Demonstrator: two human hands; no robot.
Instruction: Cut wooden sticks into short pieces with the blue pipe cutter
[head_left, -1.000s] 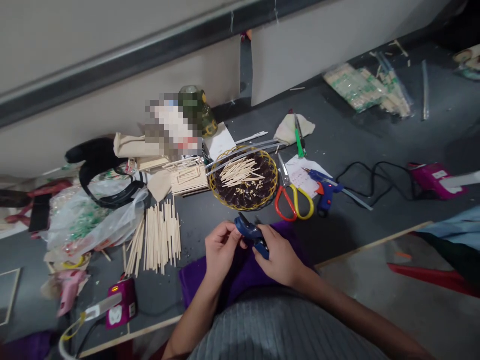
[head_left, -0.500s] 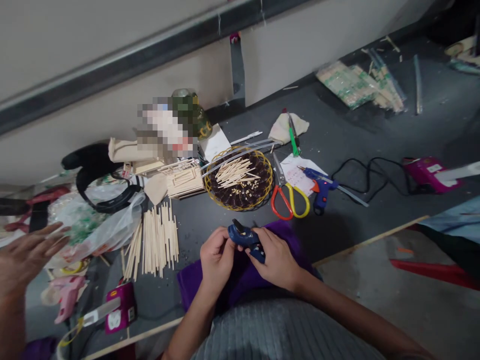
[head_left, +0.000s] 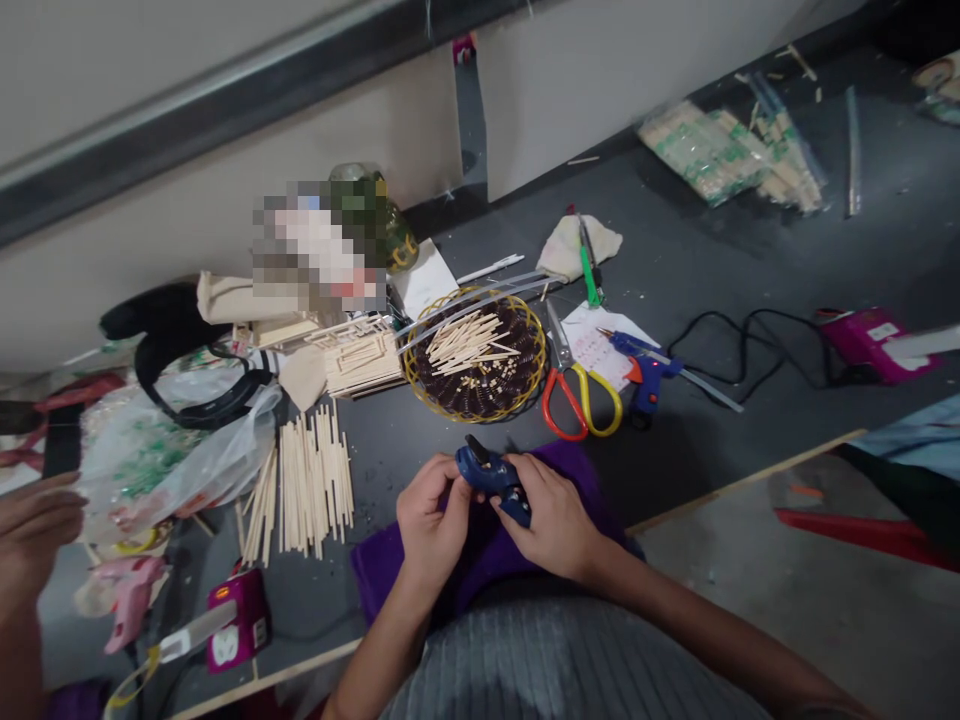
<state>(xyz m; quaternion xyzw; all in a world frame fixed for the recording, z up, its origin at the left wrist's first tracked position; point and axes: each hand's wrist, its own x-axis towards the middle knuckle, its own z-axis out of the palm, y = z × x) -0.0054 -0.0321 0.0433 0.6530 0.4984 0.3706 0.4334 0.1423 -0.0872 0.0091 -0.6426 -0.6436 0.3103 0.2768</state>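
Note:
My right hand [head_left: 551,520] is closed around a blue hand tool with a black tip [head_left: 489,475], held over a purple cloth [head_left: 491,550] on my lap. My left hand [head_left: 429,520] is pinched at the tool's near end; what its fingers hold is too small to make out. Just beyond lies a loose row of thin wooden sticks [head_left: 307,485]. A yellow-rimmed wire basket [head_left: 529,325] holds cut stick pieces.
Red and yellow scissors [head_left: 574,395], a blue glue gun [head_left: 645,370] with a black cord, a small stick-built frame [head_left: 360,355], plastic bags [head_left: 172,450] and a purple power strip [head_left: 236,615] lie on the grey floor. Another person's hand [head_left: 34,525] is at the left edge.
My hands and the blue tool have barely shifted. Another person's hand came in at the left, spread open, and has since curled and drawn back toward the edge.

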